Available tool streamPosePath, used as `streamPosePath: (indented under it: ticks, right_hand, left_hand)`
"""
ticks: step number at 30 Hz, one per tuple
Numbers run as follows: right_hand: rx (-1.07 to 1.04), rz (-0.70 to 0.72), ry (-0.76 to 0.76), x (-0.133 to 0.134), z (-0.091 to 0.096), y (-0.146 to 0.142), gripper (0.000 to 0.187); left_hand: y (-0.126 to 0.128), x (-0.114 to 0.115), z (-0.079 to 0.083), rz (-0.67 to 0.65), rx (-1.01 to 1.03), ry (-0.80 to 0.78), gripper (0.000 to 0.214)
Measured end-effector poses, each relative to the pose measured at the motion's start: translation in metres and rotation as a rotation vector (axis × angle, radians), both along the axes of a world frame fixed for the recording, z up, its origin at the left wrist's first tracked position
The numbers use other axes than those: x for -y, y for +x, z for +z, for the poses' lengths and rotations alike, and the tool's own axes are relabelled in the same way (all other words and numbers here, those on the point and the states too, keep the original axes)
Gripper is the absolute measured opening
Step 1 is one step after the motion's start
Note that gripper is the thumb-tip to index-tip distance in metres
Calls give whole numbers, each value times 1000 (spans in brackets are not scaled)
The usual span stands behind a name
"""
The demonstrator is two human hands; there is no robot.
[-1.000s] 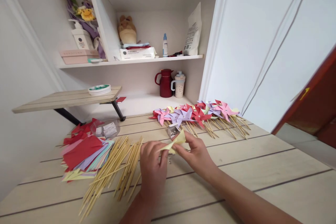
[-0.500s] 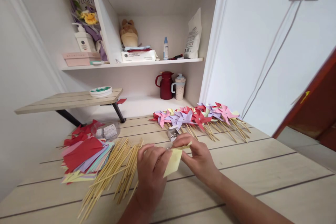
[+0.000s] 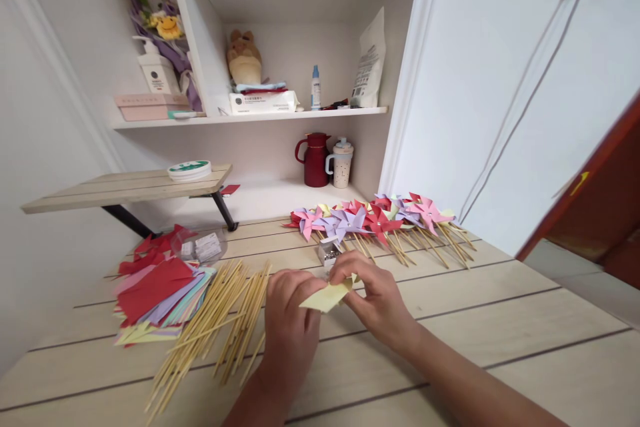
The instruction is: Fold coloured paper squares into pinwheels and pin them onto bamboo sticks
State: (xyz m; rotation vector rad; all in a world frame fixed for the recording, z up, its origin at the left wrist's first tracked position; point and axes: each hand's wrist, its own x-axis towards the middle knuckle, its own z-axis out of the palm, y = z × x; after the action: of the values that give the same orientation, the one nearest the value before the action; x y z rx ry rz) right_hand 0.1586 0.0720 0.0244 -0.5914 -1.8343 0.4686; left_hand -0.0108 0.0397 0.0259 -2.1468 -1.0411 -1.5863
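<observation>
A piece of pale yellow paper (image 3: pixel 324 297) is held between my two hands above the table, its corners partly folded in. My right hand (image 3: pixel 373 293) pinches its gathered part with thumb and fingers. My left hand (image 3: pixel 293 307) is closed at the paper's left side, its fingertips partly hidden behind the sheet. Just beyond my fingers stands a small open box (image 3: pixel 329 252) with shiny metal pins in it. To the left of my left hand lie many thin wooden sticks (image 3: pixel 215 320).
Finished paper pinwheels (image 3: pixel 350 223) on sticks lie at the back right. At the left sit a stack of coloured paper sheets (image 3: pixel 157 290) and a clear plastic container (image 3: pixel 207 247). A low raised shelf (image 3: pixel 125 185) stands behind them. A red jug (image 3: pixel 316 161) and a cup (image 3: pixel 342 165) are farther back.
The yellow paper has turned from hanging downward to lying flatter, its free corner now pointing left. My left fingers have shifted around its edge. The right hand keeps its pinch.
</observation>
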Motion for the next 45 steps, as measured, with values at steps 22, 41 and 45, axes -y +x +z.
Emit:
streamPosePath:
  ticks: [22,41,45]
  right_hand:
    - [-25,13,-258,-4,-4,-2,10]
    - [75,-87,-92,-7,-7,10,8]
    - [64,-115,-174,-11,-8,8,13]
  left_hand:
    - [3,-7,-18,7,182,-172,20]
    - [6,-1,-15,-96,98,-373,18]
    - [4,0,-15,-108,67,-446,27]
